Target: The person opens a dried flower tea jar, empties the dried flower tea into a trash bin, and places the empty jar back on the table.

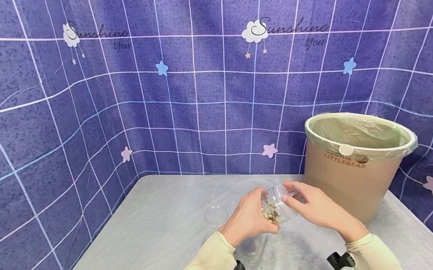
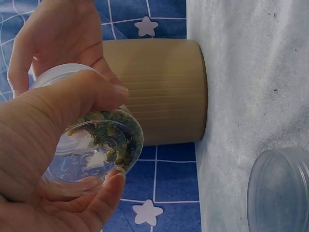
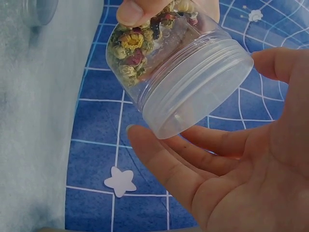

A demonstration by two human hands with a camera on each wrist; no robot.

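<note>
A clear plastic jar (image 3: 169, 58) of dried flowers (image 1: 271, 213) is held tilted on its side above the table. My left hand (image 1: 250, 216) grips the jar's body near its base, with the thumb across one side and fingers round the other. The flowers are gathered along the lower wall. A translucent screw lid (image 3: 198, 89) covers the mouth, facing my right hand (image 1: 313, 206). The thumb and fingers of that hand span the lid's rim, fingertips at its edge, while the palm stays back from the lid's face.
On the grey table (image 1: 162, 221) lies a clear round dish-like piece (image 1: 216, 215), left of my hands. Another clear round piece (image 1: 249, 249) shows partly behind my left wrist. A beige lined bin (image 1: 354, 181) stands at the right. Purple gridded cloth (image 1: 211, 86) hangs behind.
</note>
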